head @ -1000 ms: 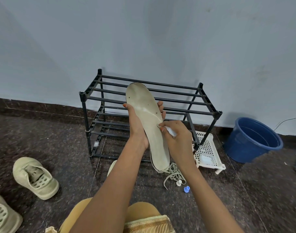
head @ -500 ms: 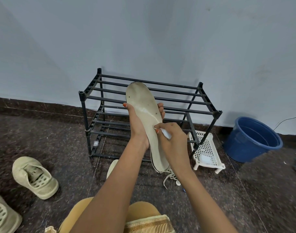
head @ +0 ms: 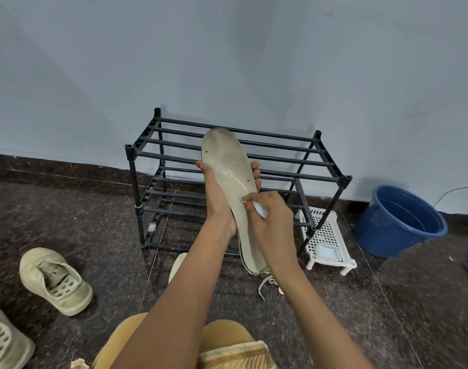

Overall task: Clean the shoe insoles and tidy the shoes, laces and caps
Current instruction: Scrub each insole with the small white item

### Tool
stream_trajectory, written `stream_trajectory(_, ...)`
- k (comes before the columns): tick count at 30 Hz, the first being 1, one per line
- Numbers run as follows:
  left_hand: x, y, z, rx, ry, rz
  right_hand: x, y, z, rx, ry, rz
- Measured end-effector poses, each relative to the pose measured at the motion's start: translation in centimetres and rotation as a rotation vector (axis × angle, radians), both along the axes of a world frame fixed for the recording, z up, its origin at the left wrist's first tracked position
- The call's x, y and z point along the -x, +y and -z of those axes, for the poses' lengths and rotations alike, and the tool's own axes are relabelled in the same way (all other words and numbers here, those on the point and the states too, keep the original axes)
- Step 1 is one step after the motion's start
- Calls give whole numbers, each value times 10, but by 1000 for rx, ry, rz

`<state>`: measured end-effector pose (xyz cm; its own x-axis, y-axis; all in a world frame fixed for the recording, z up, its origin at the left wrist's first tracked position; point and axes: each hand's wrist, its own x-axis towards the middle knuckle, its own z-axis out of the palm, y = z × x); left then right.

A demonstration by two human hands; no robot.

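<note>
Two bare hands work on one long, pale beige foam shoe insole (head: 227, 161), which is held up in the air above the dark speckled stone floor (head: 67, 222), its toe end uppermost and its heel end pointing down. The left hand (head: 219, 198) grips the insole around its middle from behind, thumb on the left edge and fingertips curling over the right edge. The right hand (head: 270, 211) pinches a small white wad of cloth or tissue (head: 260, 210) and presses it to the insole's face just below the left hand's fingers.

Behind the insole, a black metal tube shoe rack (head: 280, 145) with two tiers stands at the floor's far edge, against the pale blue wall (head: 227, 62). Just beside the rack's right front leg sits a small white perforated plastic stand (head: 326, 235) with a white lump lying on it. Further right, near the wall, is a round blue plastic tub (head: 397, 225).

Directly below the insole's heel, a tangle of beige shoelaces (head: 267, 283) lies on the floor, partly hidden by the right forearm. A second pale beige piece (head: 178, 265) shows beside the left forearm; what it is I cannot tell. Toward the floor's left side rests a beige lace-less shoe (head: 57, 280), and another matching beige shoe (head: 4, 342) is cut off at the lower left corner.
</note>
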<state>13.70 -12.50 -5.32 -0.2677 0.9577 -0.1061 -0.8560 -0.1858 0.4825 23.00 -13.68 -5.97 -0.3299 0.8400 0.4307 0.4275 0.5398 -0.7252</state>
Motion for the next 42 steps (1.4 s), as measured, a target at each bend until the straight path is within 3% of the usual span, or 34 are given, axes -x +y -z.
stream_trajectory(9, 0, 0, 2, -5, 45, -20, -2, -13, -5, 45, 15, -114)
stream_trajectory(19, -3, -2, 2, 7, 157, 93, 6, 9, -11, -96, -92, 37)
stream_trajectory(32, 1, 0, 2, -13, 134, -8, 1, -15, -10, 114, 20, -116)
stream_trajectory(42, -1, -1, -1, -11, 176, 34, 8, 1, -18, 40, -26, -69)
